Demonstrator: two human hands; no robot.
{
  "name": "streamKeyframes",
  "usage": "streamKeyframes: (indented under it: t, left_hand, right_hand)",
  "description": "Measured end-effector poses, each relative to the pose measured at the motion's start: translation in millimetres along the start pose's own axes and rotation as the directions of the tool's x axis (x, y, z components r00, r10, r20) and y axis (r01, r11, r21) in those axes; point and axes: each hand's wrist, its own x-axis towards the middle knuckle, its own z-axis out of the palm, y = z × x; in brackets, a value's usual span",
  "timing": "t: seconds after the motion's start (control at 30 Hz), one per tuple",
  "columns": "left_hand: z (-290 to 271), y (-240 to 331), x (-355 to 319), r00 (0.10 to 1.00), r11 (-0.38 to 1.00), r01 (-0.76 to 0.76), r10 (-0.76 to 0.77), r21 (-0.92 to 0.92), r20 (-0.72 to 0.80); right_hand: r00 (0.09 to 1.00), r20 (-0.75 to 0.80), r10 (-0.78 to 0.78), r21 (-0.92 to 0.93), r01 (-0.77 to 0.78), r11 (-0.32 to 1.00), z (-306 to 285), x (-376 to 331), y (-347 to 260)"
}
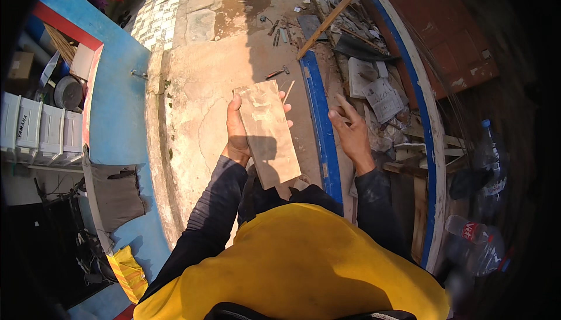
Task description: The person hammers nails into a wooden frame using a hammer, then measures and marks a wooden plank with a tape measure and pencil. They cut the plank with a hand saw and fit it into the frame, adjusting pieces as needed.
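A flat, rectangular brown board [272, 150], apparently wood, with pale worn patches near its far end, is held up in front of my body. My left hand [236, 128] grips it, thumb along the left edge and fingertips showing past the right edge. A thin wooden strip [287, 93] shows beside those fingertips; whether it is held I cannot tell. My right hand [354, 139] is raised to the right of the board, fingers apart and partly bent, with nothing visible in it. Beneath and between the hands runs a blue-painted wooden beam [321, 127].
A hammer [277, 73] lies on the concrete ahead, with several hand tools [280, 32] farther off. A blue-and-white frame [422, 104] stands at right beside rubble and newspaper [383, 99]. Plastic bottles [488, 168] are at far right. A blue door panel [120, 98] stands left.
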Motion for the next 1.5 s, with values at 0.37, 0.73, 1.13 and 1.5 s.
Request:
streamKeyframes:
  t: [0.37,0.73,1.13,1.5]
  left_hand:
    - [-92,161,188,0.998,0.988,0.038,-0.032,-0.151,0.046]
    - [-153,239,391,0.827,0.965,0.096,0.059,0.243,-0.560]
    - [-164,264,543,0.817,0.683,0.564,-0.383,0.463,-0.430]
    - [-150,215,664,0.772,0.557,0.598,-0.594,0.576,-0.227]
  right_hand:
    - [0.818,-0.411,0.403,0.634,-0.061,0.771,105,210,0]
    - [0.996,-0.008,-0.089,-0.388,0.079,0.918,204,285,-59]
    - [0.866,-0.120,0.485,0.654,-0.299,0.695,135,496,16]
    - [0.739,0.174,0.651,0.838,-0.458,0.296,153,584,43]
